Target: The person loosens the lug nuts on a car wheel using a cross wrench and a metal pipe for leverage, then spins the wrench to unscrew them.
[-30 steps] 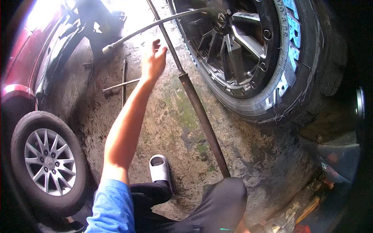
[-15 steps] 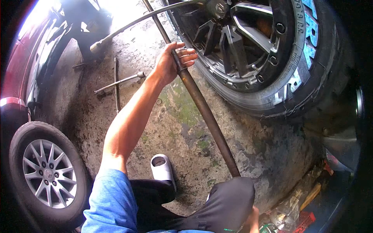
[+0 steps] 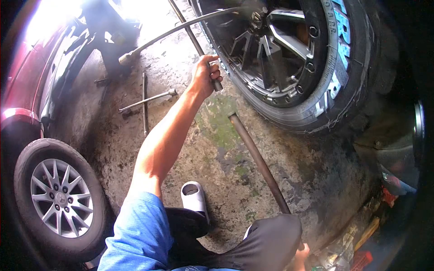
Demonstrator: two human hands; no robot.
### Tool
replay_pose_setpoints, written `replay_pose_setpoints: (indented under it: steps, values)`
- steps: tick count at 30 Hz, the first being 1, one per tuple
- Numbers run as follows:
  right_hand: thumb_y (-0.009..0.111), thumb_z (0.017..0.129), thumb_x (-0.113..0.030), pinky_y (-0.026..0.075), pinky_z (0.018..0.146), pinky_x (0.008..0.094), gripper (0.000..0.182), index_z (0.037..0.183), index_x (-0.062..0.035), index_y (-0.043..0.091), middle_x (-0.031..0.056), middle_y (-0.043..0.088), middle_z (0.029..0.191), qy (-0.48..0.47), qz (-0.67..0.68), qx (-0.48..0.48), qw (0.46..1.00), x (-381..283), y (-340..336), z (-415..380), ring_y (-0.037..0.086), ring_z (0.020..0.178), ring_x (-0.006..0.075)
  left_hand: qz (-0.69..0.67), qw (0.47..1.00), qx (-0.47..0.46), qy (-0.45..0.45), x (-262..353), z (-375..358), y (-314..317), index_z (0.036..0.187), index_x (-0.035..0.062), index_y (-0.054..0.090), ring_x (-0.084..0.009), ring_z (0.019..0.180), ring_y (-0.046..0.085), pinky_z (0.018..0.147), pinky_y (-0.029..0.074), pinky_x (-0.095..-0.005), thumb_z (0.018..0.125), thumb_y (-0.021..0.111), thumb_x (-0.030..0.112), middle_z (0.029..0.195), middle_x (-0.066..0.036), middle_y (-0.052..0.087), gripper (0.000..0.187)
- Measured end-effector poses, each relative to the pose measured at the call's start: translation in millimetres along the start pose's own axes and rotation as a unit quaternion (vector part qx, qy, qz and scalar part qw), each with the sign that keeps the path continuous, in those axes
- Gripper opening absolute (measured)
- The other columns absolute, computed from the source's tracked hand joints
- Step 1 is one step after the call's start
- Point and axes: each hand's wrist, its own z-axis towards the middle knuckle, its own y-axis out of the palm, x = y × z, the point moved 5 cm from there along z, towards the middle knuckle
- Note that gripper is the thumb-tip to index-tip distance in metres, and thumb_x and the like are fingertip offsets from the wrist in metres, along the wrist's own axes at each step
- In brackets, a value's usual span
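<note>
My left hand (image 3: 209,74) is wrapped round the lower arm of a cross-shaped lug wrench (image 3: 156,41), whose other bar reaches toward the wheel's hub. A short bare end of the arm sticks out below my fist. Apart from it, a long dark metal pipe (image 3: 260,160) slants down to my right knee, its open upper end just below the wrench arm. My right hand (image 3: 301,256), partly hidden behind the knee, is closed on the pipe's lower part. The large mounted wheel (image 3: 271,58) with blue-and-white tyre lettering is at upper right.
Another cross-shaped wrench (image 3: 145,101) lies on the stained concrete floor (image 3: 212,180). A loose wheel with a silver rim (image 3: 61,198) is at left, beside a red car (image 3: 27,81). My foot wears a white slide (image 3: 193,197). Assorted litter (image 3: 348,244) lines the lower right.
The pipe has come off the wrench arm and moved down and right, leaving a gap. My left hand has closed from loose fingers into a grip on the arm.
</note>
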Motion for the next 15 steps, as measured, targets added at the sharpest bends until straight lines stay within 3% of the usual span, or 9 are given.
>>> replay_pose_setpoints:
  steps: [3,4,7,8,9,11,12,13,15]
  values:
    - [0.059,0.059,0.000,0.045,0.063,0.0440,0.017,0.076,-0.0020,0.058,0.0180,0.058,0.066,-0.026,-0.148,0.001,0.989,14.1,-33.7,-25.2,0.056,0.064,0.0380,-0.020,1.000,0.014,0.002,-0.7,-5.5,5.9,0.097,0.0106,0.053,-0.0099,0.046,0.031,0.055,0.036,-0.0308,0.085,0.054,0.027,0.055,0.006,0.030,0.020]
    - [0.061,0.060,-0.002,0.046,0.066,0.0475,0.019,0.079,-0.0026,0.059,0.0194,0.062,0.071,0.065,-0.110,-0.068,0.990,29.4,-34.6,-27.8,0.060,0.074,0.0423,-0.028,0.999,0.015,-0.005,-2.6,-6.7,8.1,0.096,0.0113,0.052,-0.0099,0.046,0.031,0.055,0.035,-0.0303,0.085,0.054,0.027,0.054,0.006,0.030,0.019]
    - [0.063,0.064,-0.006,0.046,0.067,0.0479,0.019,0.082,-0.0027,0.061,0.0196,0.064,0.075,0.089,-0.122,-0.099,0.984,20.2,-16.4,-25.3,0.062,0.079,0.0429,-0.008,1.000,0.024,-0.014,-3.9,-3.8,7.5,0.095,0.0121,0.052,-0.0102,0.046,0.033,0.053,0.035,-0.0297,0.084,0.057,0.027,0.057,0.004,0.038,0.019]
    - [0.064,0.077,-0.021,0.048,0.071,0.0430,0.016,0.078,-0.0052,0.064,0.0190,0.065,0.076,0.160,-0.087,-0.104,0.978,30.6,-1.2,-20.0,0.065,0.077,0.0356,-0.005,1.000,0.008,-0.011,-6.3,0.7,1.2,0.097,0.0119,0.054,-0.0107,0.051,0.043,0.057,0.040,-0.0279,0.083,0.058,0.028,0.067,0.000,0.049,0.021]
    - [0.064,0.077,-0.021,0.048,0.072,0.0431,0.016,0.081,-0.0051,0.065,0.0193,0.065,0.078,0.178,-0.064,-0.109,0.976,35.9,14.0,-15.0,0.065,0.079,0.0357,-0.007,1.000,0.004,-0.004,-4.4,0.9,1.9,0.097,0.0119,0.054,-0.0107,0.051,0.043,0.057,0.040,-0.0279,0.083,0.058,0.028,0.067,0.000,0.049,0.021]
    - [0.064,0.077,-0.021,0.048,0.074,0.0431,0.018,0.085,-0.0050,0.065,0.0198,0.065,0.082,0.180,-0.071,-0.144,0.971,35.4,40.3,-3.5,0.065,0.083,0.0361,0.148,0.988,0.040,0.013,-2.0,-3.5,-4.0,0.100,0.0114,0.058,-0.0134,0.068,0.056,0.067,0.047,-0.0306,0.083,0.059,0.030,0.083,-0.005,0.059,0.025]
    - [0.065,0.077,-0.021,0.049,0.075,0.0431,0.019,0.087,-0.0049,0.065,0.0201,0.065,0.084,0.176,-0.080,-0.164,0.967,33.4,51.9,2.8,0.065,0.084,0.0363,0.274,0.962,0.000,-0.005,7.4,-3.7,-13.9,0.102,0.0111,0.060,-0.0179,0.085,0.060,0.076,0.049,-0.0361,0.083,0.060,0.033,0.098,-0.008,0.063,0.029]
    - [0.065,0.077,-0.021,0.049,0.076,0.0431,0.021,0.089,-0.0048,0.065,0.0204,0.065,0.086,0.171,-0.094,-0.186,0.963,31.0,62.8,11.5,0.064,0.086,0.0365,0.385,0.920,-0.056,-0.045,18.7,-1.4,-24.0,0.125,0.0100,0.052,-0.0210,0.098,0.061,0.087,0.048,-0.0388,0.087,0.062,0.038,0.122,-0.010,0.061,0.048]
    - [0.066,0.077,-0.021,0.049,0.079,0.0431,0.024,0.094,-0.0047,0.065,0.0210,0.065,0.090,0.146,-0.130,-0.240,0.951,17.8,80.6,37.5,0.064,0.090,0.0368,0.651,0.756,-0.024,0.061,48.7,7.4,-36.4,0.128,0.0123,0.051,-0.0239,0.101,0.061,0.088,0.048,-0.0392,0.087,0.063,0.035,0.122,-0.008,0.061,0.049]
